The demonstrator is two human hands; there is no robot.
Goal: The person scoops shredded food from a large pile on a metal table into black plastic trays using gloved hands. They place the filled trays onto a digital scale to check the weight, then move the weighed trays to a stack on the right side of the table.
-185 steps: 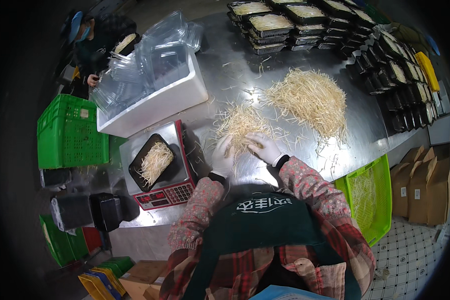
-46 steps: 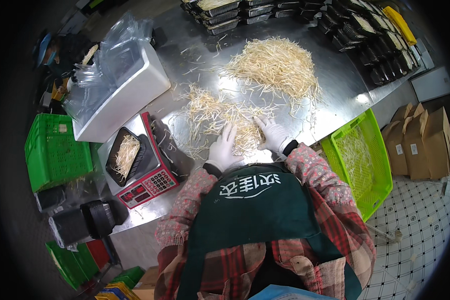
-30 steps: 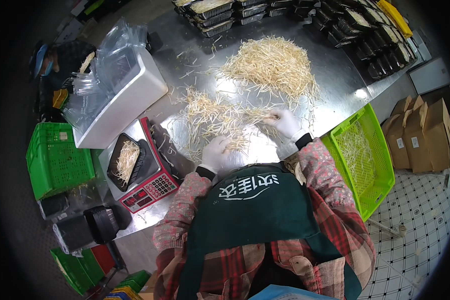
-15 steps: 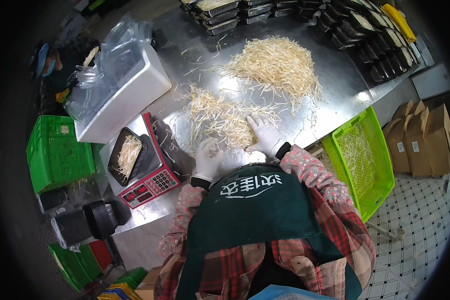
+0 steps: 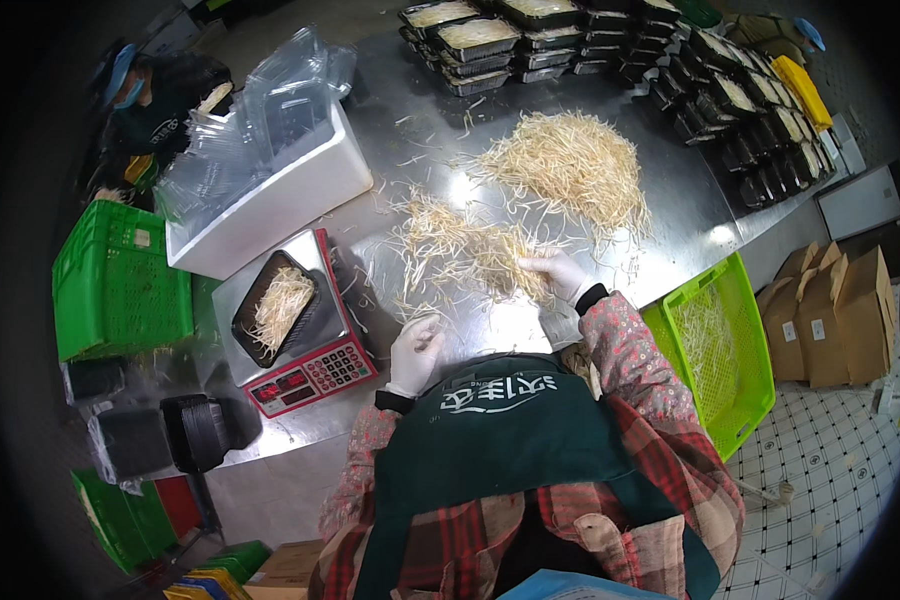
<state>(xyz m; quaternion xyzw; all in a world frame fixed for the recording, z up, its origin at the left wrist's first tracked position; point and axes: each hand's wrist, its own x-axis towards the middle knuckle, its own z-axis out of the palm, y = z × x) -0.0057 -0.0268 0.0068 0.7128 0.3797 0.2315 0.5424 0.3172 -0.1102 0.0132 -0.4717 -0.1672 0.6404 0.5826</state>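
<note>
My right hand (image 5: 558, 272), in a white glove, pinches a loose bunch of bean sprouts (image 5: 510, 262) at the right end of the smaller heap. Closer to my body, my left hand (image 5: 416, 352) has its gloved fingers curled in just below the heap's near edge; whether anything is in them is hidden. The smaller heap of sprouts (image 5: 438, 240) lies scattered on the steel table (image 5: 390, 125). Behind it rises a bigger sprout pile (image 5: 570, 165). To the left, a black tray (image 5: 305, 318) partly filled with sprouts (image 5: 278, 308) rests on a red-framed digital scale (image 5: 315, 375).
A white foam box (image 5: 300, 190) of clear plastic lids stands beyond the scale. Filled black trays (image 5: 480, 40) are stacked along the far side. Green crates (image 5: 120, 285) stand left, a lime basket (image 5: 715, 350) right. Empty black trays (image 5: 195, 432) sit front left. Another person (image 5: 155, 110) is far left.
My right hand has gone from fingers spread over the sprouts to gripping a bunch of them. My left hand stays near the table's front edge, fingers curled. The whole view has shifted slightly.
</note>
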